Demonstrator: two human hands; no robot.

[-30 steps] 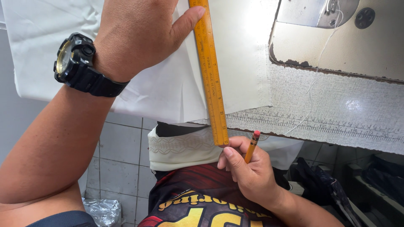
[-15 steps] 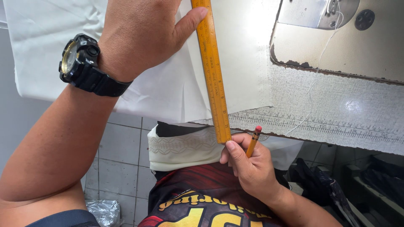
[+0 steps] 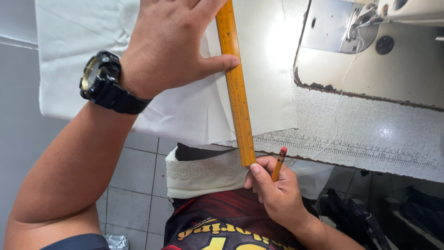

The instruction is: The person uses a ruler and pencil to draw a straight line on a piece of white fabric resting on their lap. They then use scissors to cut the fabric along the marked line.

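A pale worktop with a worn, textured surface is stretching across the right side, its near edge carrying a printed measuring scale. A sewing machine's metal plate is sitting at the top right, a white thread trailing down from it. Below, a grey tiled floor is showing, and strong light is glaring off the worktop. Dark bags are lying at the lower right.

Worn white sewing table w/ white fabric flat on it, yellow ruler on top.
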